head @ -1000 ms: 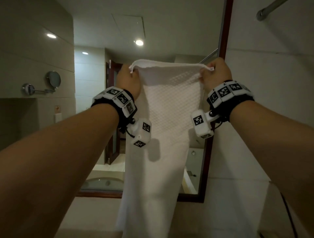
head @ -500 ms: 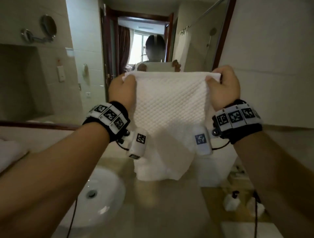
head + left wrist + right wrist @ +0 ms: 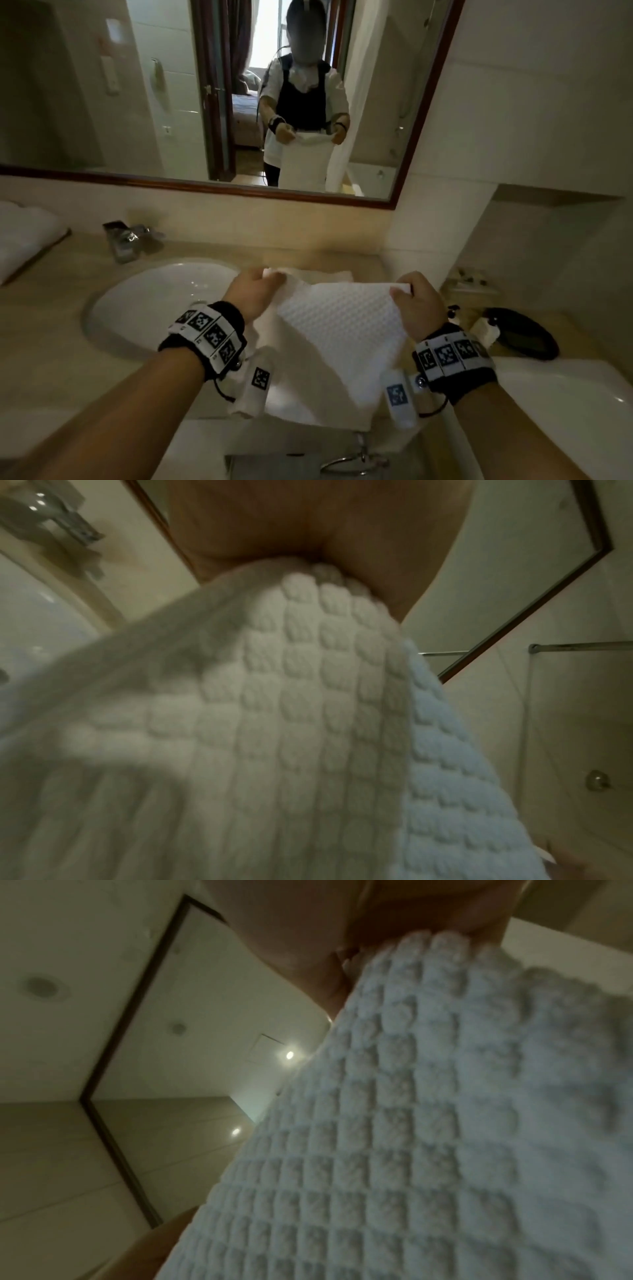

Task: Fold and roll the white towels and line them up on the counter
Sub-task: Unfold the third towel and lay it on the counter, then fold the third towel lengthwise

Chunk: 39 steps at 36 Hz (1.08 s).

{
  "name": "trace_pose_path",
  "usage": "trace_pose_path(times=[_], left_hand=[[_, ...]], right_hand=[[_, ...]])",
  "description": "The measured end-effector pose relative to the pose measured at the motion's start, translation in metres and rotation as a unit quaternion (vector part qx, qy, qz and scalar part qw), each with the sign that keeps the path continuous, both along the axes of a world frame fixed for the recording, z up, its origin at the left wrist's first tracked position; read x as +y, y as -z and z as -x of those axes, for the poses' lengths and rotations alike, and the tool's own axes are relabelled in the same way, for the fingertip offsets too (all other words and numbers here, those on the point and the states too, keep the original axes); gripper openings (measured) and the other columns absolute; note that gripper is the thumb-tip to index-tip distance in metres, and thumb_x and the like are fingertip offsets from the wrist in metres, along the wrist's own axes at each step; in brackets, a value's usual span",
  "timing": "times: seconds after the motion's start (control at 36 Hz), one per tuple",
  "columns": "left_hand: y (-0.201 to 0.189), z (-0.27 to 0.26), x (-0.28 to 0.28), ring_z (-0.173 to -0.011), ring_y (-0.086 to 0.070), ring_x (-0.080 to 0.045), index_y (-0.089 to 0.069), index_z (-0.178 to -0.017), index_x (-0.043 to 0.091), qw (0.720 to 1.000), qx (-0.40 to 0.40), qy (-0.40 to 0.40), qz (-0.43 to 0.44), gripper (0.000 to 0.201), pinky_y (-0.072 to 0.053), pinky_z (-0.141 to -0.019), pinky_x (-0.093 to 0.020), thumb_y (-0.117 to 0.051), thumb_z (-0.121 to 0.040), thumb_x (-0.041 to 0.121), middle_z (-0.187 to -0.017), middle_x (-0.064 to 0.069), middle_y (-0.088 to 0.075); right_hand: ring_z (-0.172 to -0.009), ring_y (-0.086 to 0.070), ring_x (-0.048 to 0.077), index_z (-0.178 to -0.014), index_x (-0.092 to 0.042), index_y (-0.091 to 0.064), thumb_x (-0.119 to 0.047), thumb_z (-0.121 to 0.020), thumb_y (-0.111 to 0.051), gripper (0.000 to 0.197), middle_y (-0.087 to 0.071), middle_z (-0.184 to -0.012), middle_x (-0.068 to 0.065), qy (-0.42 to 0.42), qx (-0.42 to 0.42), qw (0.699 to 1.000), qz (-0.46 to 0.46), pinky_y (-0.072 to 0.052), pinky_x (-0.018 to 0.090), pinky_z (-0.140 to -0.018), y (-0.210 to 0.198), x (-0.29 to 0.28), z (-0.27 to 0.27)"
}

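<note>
Left hand (image 3: 255,295) fingers pinch one top corner of the white towel (image 3: 337,339), right hand (image 3: 416,305) pinches the other. Towel stretched between them, held over the counter (image 3: 51,308) edge just right of the sink (image 3: 164,301), lower part drooping. Mirror (image 3: 102,102) behind.

left hand (image 3: 251,296) | right hand (image 3: 416,310) | both pinch towel (image 3: 335,329) | above counter (image 3: 51,329)
</note>
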<state>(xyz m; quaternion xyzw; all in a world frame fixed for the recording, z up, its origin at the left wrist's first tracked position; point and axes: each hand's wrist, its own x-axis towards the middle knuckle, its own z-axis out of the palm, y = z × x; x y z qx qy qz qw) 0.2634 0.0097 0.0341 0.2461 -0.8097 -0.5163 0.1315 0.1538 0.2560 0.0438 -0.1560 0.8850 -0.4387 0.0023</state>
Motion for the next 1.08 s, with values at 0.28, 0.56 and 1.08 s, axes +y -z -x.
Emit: trace_pose_path(times=[0.28, 0.56, 1.08], left_hand=[[0.068, -0.011, -0.001, -0.07, -0.052, -0.014, -0.061, -0.085, 0.017, 0.989, -0.139, 0.058, -0.004, 0.017, -0.037, -0.058, -0.022, -0.054, -0.094, 0.029, -0.074, 0.001, -0.058], [0.086, 0.041, -0.018, -0.078, -0.053, -0.022, -0.056, -0.092, 0.015, 0.986, -0.15, 0.019, 0.067, 0.023, -0.037, -0.064, -0.027, -0.041, -0.099, 0.031, -0.083, -0.004, -0.058], [0.163, 0.187, -0.064, -0.128, -0.045, -0.031, -0.029, -0.146, 0.019, 0.938, -0.339, 0.035, 0.066, 0.064, -0.043, -0.101, -0.035, -0.058, -0.089, 0.023, -0.147, -0.01, -0.04]], right_hand=[[-0.077, -0.049, 0.018, -0.094, -0.008, -0.046, -0.015, -0.095, -0.044, 0.007, -0.049, -0.079, 0.002, -0.065, -0.16, 0.978, -0.114, -0.037, 0.024, -0.06, 0.079, 0.004, -0.011], [-0.082, -0.05, 0.019, -0.093, -0.012, -0.05, -0.022, -0.095, -0.049, 0.009, -0.051, -0.084, 0.0, -0.025, -0.131, 0.986, -0.102, -0.035, 0.02, -0.055, 0.088, -0.024, 0.048], [-0.097, -0.056, 0.027, -0.118, -0.013, -0.047, -0.017, -0.089, -0.054, 0.03, -0.055, -0.114, 0.008, -0.069, -0.297, 0.926, -0.223, -0.049, 0.031, -0.085, 0.175, -0.085, 0.192]])
